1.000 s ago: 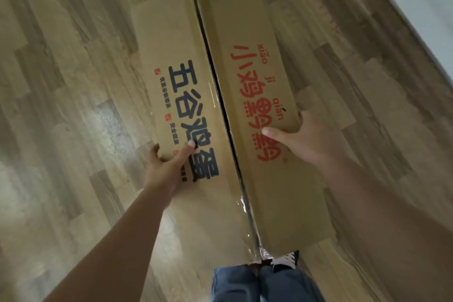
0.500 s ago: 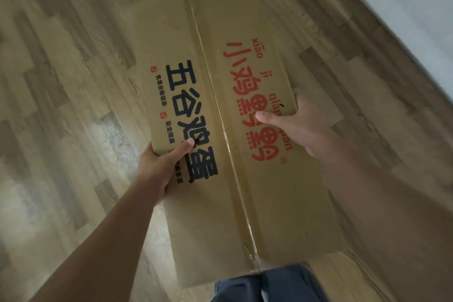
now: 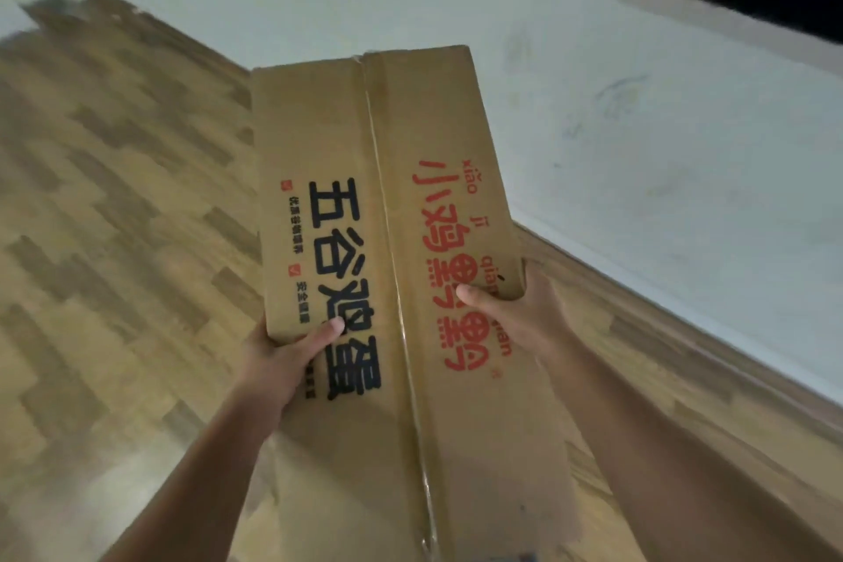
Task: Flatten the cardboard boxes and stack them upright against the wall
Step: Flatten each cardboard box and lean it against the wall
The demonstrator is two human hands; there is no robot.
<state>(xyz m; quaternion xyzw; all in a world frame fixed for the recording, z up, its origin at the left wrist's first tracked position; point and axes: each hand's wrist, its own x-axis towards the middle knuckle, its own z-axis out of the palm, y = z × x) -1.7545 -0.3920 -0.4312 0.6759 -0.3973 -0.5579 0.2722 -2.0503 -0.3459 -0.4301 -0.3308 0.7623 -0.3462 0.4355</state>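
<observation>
The cardboard box (image 3: pixel 392 251) is held in the air, its far end pointing at the wall (image 3: pixel 638 128); the left hand (image 3: pixel 283 356) grips its left edge, the right hand (image 3: pixel 515 310) its right edge; it looks light, stiff, broad; edge holds suit it.

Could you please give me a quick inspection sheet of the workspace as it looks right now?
Surface: wood-pattern floor, bare where visible.
Job's things: one cardboard box, flaps closed, taped seam down the middle, held off the floor.
Clutter: nothing seen.
Grippers: left hand grips the box's left edge, thumb on top; right hand grips the right edge, thumb on top.
Cables: nothing seen.
Surroundings: pale scuffed wall ahead and to the right.
</observation>
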